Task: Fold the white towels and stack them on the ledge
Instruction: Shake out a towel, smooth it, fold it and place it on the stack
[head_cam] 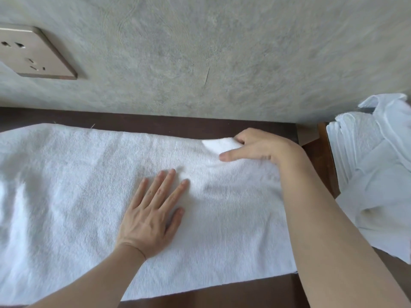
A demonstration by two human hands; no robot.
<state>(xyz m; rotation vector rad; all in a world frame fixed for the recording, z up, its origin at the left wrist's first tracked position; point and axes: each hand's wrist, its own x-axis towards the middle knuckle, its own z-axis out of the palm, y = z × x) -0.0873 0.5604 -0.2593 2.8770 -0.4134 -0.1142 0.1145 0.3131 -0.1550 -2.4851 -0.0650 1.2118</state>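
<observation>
Right hand [255, 147] is pinching the white towel [77, 196] at its far right corner, long axis running leftward, while left hand [153, 214], its grip spread, is pressing mid-cloth.

A dark brown wooden ledge [200, 124] runs along the foot of a grey wall. 1 white towel [77, 185] lies spread flat across it, covering most of its width and reaching past the frame's left edge. To the right, a heap of white towels [373, 174] sits on a separate brown surface.
</observation>
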